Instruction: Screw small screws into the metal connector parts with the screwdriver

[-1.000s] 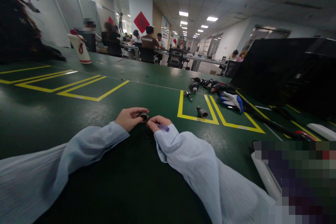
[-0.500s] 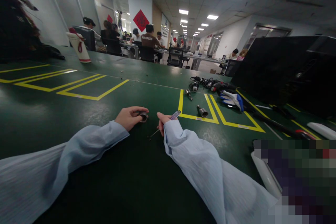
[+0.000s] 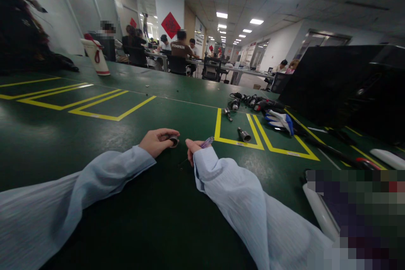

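My left hand point(image 3: 157, 140) rests on the green table point(image 3: 95, 143) with its fingers closed round a small round metal part point(image 3: 173, 140). Just to the right, my right hand point(image 3: 191, 148) is mostly covered by its pale blue sleeve; its fingers grip a thin screwdriver with a clear purple handle point(image 3: 206, 142). The handle points up to the right and the thin shaft slants down to the left, its tip near the table. The two hands lie a few centimetres apart.
A metal socket point(image 3: 244, 135) and a second one point(image 3: 227, 113) lie in a yellow-taped box. Beyond are drill parts point(image 3: 249, 101), a white and blue glove point(image 3: 280, 120) and a black case point(image 3: 341, 84). A paper cup point(image 3: 95, 57) stands far left. People sit at distant tables.
My right hand turned the screwdriver from lying along the fingers to slanting handle-up, drew back from the left hand, and has now shifted slightly left again. The left hand stayed still.
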{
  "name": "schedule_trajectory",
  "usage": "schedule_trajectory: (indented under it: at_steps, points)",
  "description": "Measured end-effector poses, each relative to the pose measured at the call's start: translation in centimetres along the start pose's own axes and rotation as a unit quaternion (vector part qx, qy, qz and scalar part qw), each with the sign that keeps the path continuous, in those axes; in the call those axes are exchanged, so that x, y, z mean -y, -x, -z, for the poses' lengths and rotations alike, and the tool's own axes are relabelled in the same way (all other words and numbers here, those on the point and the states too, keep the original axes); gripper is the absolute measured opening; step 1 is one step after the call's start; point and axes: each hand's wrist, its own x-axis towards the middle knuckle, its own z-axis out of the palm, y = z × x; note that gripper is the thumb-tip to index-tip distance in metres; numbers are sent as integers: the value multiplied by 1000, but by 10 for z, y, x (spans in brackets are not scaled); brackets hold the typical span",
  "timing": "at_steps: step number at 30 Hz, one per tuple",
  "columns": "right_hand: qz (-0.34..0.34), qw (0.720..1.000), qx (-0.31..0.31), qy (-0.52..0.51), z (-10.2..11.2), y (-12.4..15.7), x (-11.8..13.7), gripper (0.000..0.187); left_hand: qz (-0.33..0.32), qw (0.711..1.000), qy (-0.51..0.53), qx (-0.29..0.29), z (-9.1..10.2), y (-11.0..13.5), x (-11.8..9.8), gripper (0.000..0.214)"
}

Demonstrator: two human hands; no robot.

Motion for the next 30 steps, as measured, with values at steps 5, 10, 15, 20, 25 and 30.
schedule_trajectory:
  at_steps: [5,10,15,20,25,30]
  points:
    - [51,992,-4,114,-6,4,-5,43,-10,1000,16,6,0,1,-2,34]
    - [85,995,13,44,-3,0,-10,36,17,999,28,7,2,0,-1,37]
    - [117,993,-3,5,0,-2,-13,20,34,998,57,3,7,-6,8,39]
    - [151,989,-1,5,-3,-2,-18,20,46,991,123,10,10,-7,12,39]
    - [139,990,3,9,-2,-3,-19,21,49,988,143,11,7,-5,9,38]
    - [105,993,39,26,1,-4,-16,24,57,983,171,-12,6,-7,10,31]
